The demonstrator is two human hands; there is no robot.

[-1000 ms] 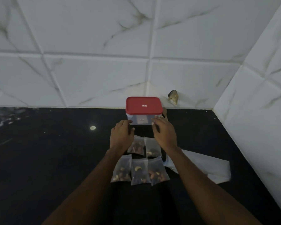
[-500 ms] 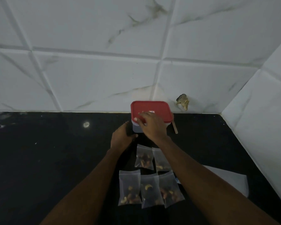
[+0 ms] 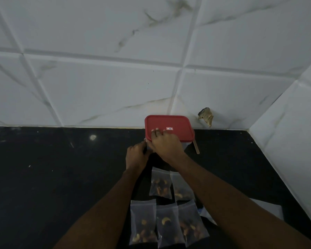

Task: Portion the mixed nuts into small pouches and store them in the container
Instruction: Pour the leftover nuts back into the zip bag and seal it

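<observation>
Lid label (image 3: 169, 128) illegible, right hand (image 3: 164, 143) flat on lid (image 3: 180, 126), left hand (image 3: 136, 156) gripping container (image 3: 188, 145)

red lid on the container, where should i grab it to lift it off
Probably its near-left corner lip, coming from the front. The red lid lies flat and overhangs the clear container, so that rim can be hooked from below; the tiled wall stands close behind the far edge. The right hand rests on that corner, and the left hand holds the container's left side.
</observation>
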